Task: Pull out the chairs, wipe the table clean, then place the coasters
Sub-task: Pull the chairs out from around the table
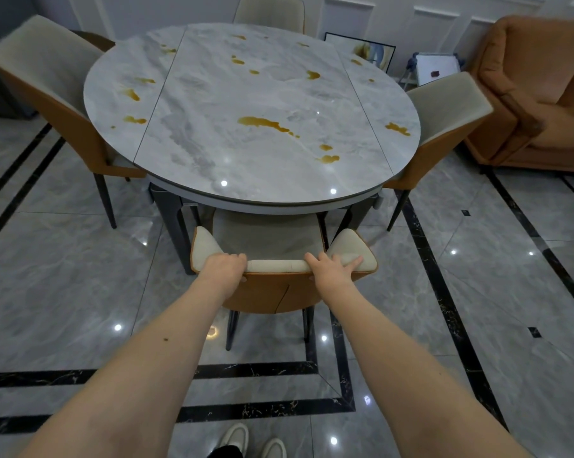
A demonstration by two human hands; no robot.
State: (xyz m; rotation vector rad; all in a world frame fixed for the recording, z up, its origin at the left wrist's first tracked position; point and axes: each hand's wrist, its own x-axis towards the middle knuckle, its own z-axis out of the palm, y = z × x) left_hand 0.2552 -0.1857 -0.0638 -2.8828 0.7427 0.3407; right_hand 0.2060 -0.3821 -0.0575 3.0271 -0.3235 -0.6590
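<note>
A round grey marble table [213, 104] carries several amber liquid stains [262, 122] across its top. The near chair [269, 242], cream cushion with an orange shell, stands tucked under the table's front edge. My left hand [224, 264] grips the top of its backrest on the left, fingers curled over the rim. My right hand [328, 266] grips the backrest on the right, thumb towards the middle and fingers spread over the cushion. No cloth or coasters are in view.
Three more chairs stand round the table: left [47, 81], far [269, 11] and right [444, 114]. An orange sofa [540, 84] fills the right side. A framed picture [361, 51] and a small white board [436, 67] lean at the wall. Glossy tiled floor lies behind me.
</note>
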